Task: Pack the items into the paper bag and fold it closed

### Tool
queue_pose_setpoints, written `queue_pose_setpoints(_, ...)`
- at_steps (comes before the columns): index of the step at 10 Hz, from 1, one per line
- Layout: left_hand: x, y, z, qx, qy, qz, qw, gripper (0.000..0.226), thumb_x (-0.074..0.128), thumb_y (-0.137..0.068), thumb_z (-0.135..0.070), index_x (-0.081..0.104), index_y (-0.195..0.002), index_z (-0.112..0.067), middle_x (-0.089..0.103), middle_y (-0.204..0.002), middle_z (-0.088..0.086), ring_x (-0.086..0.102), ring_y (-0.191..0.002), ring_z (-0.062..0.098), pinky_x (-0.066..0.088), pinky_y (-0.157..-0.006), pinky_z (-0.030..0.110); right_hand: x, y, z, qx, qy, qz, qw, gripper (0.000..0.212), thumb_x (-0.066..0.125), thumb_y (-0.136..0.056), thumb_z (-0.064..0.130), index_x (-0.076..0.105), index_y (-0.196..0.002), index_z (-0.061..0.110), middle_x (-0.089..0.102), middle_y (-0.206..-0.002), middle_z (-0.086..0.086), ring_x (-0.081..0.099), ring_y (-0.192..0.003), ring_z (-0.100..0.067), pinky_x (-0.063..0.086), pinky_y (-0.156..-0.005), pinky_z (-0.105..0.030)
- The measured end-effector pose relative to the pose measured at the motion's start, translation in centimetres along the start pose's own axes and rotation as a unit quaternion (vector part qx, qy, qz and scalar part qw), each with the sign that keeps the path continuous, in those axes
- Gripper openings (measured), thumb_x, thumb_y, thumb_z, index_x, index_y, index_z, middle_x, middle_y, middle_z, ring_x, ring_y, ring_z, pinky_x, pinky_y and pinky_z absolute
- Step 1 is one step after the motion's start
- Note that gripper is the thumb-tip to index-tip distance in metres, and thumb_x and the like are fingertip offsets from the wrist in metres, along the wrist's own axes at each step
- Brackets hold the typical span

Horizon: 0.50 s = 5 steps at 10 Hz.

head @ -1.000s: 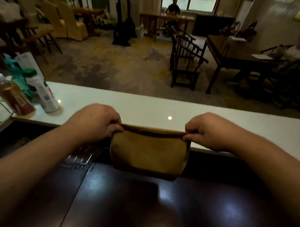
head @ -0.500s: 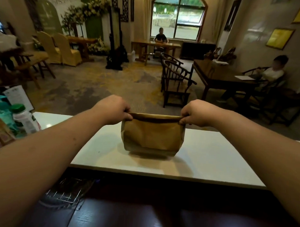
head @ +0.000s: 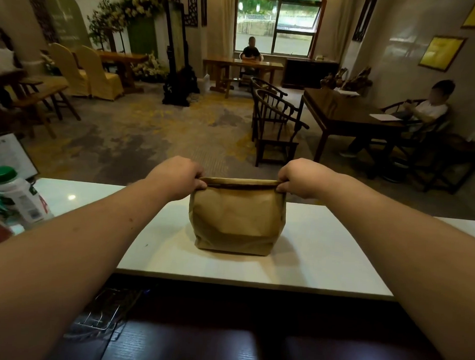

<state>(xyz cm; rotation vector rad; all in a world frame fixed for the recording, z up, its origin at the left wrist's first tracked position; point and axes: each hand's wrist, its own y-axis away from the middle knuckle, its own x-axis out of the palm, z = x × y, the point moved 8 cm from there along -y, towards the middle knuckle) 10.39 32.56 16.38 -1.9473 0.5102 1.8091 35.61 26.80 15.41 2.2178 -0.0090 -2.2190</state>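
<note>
The paper bag [head: 236, 220] stands upright on the white table [head: 322, 253], its top rolled over. The left hand [head: 177, 177] and right hand [head: 301, 179] each pinch one end of that fold (bottles [head: 20, 196] stand far left).

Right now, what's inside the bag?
Cannot tell. The bag stands on the white counter with its top rolled shut, left hand and right hand pinching the fold's ends. The paper hides any contents.
</note>
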Motion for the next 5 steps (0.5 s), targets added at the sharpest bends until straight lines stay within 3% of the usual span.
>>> queue_pose_setpoints(3, 0.6, -0.5, -0.5, 0.010, 0.008, -0.009, 1.000, 0.019, 0.060, -0.100, -0.038, 0.066, -0.104, -0.020, 0.062, -0.088, 0.002, 0.057, -0.078, 0.023, 0.047, -0.066, 0.038, 0.8, -0.2, -0.4, 0.017, -0.009, -0.006, 1.000, 0.006, 0.065, -0.095, 0.033, 0.067, -0.095, 0.028, 0.061, -0.078, 0.006, 0.058, -0.069, -0.012, 0.045, -0.056, -0.026)
queue_pose_setpoints(4, 0.6, -0.1, -0.8, 0.016, 0.039, -0.017, 0.999, 0.032, 0.066, -0.094, -0.042, 0.064, -0.119, -0.022, 0.064, -0.101, 0.000, 0.058, -0.084, 0.020, 0.049, -0.070, 0.034, 0.9, 0.0, -0.4, 0.031, -0.032, -0.016, 0.999, 0.013, 0.067, -0.092, 0.035, 0.064, -0.102, 0.027, 0.061, -0.082, 0.007, 0.058, -0.071, -0.011, 0.049, -0.059, -0.028)
queue_pose_setpoints(5, 1.0, 0.0, -0.5, 0.002, 0.052, -0.012, 0.999, 0.072, 0.069, -0.083, -0.059, 0.048, -0.144, -0.027, 0.059, -0.132, 0.003, 0.056, -0.109, 0.022, 0.054, -0.089, 0.040, 1.3, 0.1, -0.5, 0.044, -0.046, -0.020, 0.998, 0.034, 0.070, -0.088, 0.045, 0.057, -0.115, 0.028, 0.064, -0.095, 0.004, 0.059, -0.076, -0.011, 0.052, -0.061, -0.027)
